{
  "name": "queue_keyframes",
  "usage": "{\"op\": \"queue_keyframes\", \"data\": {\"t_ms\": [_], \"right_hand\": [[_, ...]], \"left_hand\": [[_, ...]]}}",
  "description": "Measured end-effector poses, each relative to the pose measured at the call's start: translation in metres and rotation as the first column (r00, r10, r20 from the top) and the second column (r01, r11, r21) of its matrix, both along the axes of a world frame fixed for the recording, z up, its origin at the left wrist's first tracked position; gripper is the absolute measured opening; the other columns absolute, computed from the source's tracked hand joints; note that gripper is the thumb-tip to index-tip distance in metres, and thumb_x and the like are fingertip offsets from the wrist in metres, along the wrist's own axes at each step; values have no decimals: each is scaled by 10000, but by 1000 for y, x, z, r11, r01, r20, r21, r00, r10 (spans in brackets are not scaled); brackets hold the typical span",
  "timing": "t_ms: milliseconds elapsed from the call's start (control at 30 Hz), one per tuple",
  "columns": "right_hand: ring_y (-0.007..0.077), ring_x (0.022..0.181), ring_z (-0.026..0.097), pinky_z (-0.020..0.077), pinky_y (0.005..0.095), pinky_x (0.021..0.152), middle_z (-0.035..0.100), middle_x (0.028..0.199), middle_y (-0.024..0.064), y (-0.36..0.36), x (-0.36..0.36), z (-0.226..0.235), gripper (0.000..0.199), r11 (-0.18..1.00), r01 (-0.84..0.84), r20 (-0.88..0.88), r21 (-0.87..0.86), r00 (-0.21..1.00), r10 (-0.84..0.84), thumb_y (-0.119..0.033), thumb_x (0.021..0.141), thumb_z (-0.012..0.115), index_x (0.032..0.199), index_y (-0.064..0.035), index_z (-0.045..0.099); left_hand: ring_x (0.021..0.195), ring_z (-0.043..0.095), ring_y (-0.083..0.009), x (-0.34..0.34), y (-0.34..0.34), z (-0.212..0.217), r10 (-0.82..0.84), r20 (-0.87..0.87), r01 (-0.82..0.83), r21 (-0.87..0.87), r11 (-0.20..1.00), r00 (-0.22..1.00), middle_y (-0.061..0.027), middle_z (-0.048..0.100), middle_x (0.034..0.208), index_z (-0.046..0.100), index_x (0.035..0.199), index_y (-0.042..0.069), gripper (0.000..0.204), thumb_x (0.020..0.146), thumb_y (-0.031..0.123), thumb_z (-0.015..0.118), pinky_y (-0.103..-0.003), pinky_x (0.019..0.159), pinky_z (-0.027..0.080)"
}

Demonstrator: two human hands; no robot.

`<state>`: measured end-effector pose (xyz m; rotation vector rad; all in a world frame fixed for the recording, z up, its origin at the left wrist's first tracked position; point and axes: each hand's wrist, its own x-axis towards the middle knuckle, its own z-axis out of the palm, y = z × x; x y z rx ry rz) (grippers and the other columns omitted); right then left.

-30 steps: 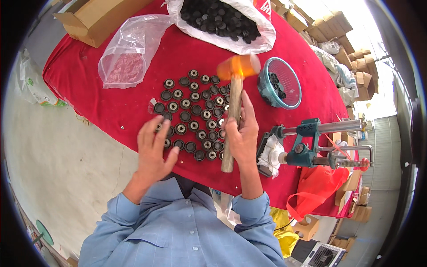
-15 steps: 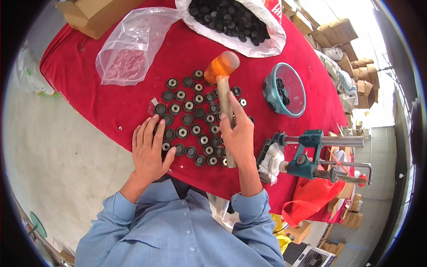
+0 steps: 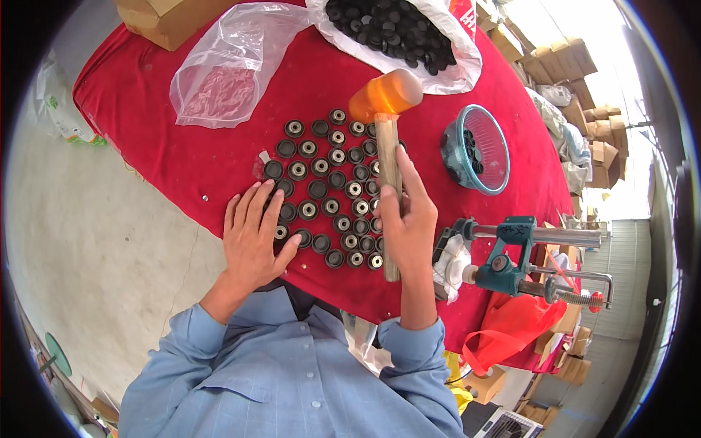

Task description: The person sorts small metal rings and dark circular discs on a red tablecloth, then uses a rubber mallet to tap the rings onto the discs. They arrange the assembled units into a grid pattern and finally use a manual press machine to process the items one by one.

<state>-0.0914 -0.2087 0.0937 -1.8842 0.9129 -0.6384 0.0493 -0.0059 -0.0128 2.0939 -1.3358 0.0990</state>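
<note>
Fingers of my right hand (image 3: pixel 409 223) are wrapped tight around the wooden handle of a mallet (image 3: pixel 387 175), gripping it about midway, with my thumb laid along the shaft. Its orange rubber head (image 3: pixel 385 95) hangs over the far end of a cluster of small black round bushings (image 3: pixel 328 190) with metal centres, laid out in rough rows on the red cloth of the table (image 3: pixel 182 168). My left hand (image 3: pixel 252 241) rests flat, palm down, at the near left edge of that cluster, fingers slightly spread and holding nothing, the fingertips touching the nearest bushings. The whole group sits close to the near edge of the table, right in front of me, between my two hands. At the far edge lies an open white sack (image 3: pixel 409 36) full of more black parts, and to its left a clear plastic bag (image 3: pixel 226 69) with reddish contents, just beside a cardboard box (image 3: pixel 175 18) at the far left corner. Toward the right edge stands a blue mesh basket (image 3: pixel 478 150) with a few black pieces inside. A teal metal press tool (image 3: pixel 511 255) with steel rods sits at the near right corner, just beside my right wrist, and a red plastic bag (image 3: pixel 511 325) hangs below it.
</note>
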Motion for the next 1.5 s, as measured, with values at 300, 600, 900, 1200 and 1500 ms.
{"op": "queue_keyframes", "data": {"t_ms": [300, 600, 900, 1200, 1500], "right_hand": [[336, 1077, 768, 588, 417, 967, 738, 1263, 267, 9, -14, -8, 626, 997, -55, -140, -59, 989, 46, 2, 988, 640, 1606, -33, 545], [312, 934, 729, 581, 407, 876, 718, 1079, 213, 27, -42, -26, 671, 970, -144, -146, -196, 982, 117, 14, 973, 647, 1628, -49, 519], [344, 917, 729, 588, 422, 832, 708, 1091, 230, 57, -40, -23, 700, 948, -203, -210, -245, 966, 153, 39, 949, 663, 1626, -80, 531], [355, 914, 742, 590, 435, 813, 726, 1092, 229, 54, -12, -6, 681, 957, -196, -145, -214, 975, 167, 24, 964, 662, 1625, -53, 522], [362, 911, 735, 601, 441, 826, 726, 1107, 232, 51, -12, -6, 667, 934, -212, -68, -287, 977, 201, 25, 964, 657, 1615, -53, 533]], "left_hand": [[1478, 490, -413, 1, -2, 2, -15, 8, 15, -1, 1000, 1000, -183, 526, 1612, 574, 1524, 21, 791, 883, 420, 809, -605, 1222, 352], [1472, 502, -393, 0, -5, 3, -19, 14, 19, -7, 1000, 1000, -174, 544, 1597, 577, 1519, 23, 792, 884, 431, 815, -599, 1227, 352], [1491, 494, -386, 0, -3, 1, -20, 2, 20, 14, 1000, 1000, -164, 544, 1610, 564, 1540, 31, 801, 877, 401, 818, -581, 1249, 331], [1485, 506, -372, 0, -1, 1, -9, 1, 9, 5, 1000, 1000, -154, 556, 1603, 570, 1538, 41, 803, 863, 389, 833, -576, 1243, 338], [1482, 510, -372, 2, 0, 0, -3, 0, 3, 10, 1000, 1000, -155, 562, 1598, 574, 1530, 32, 812, 856, 401, 834, -578, 1235, 341]]}}
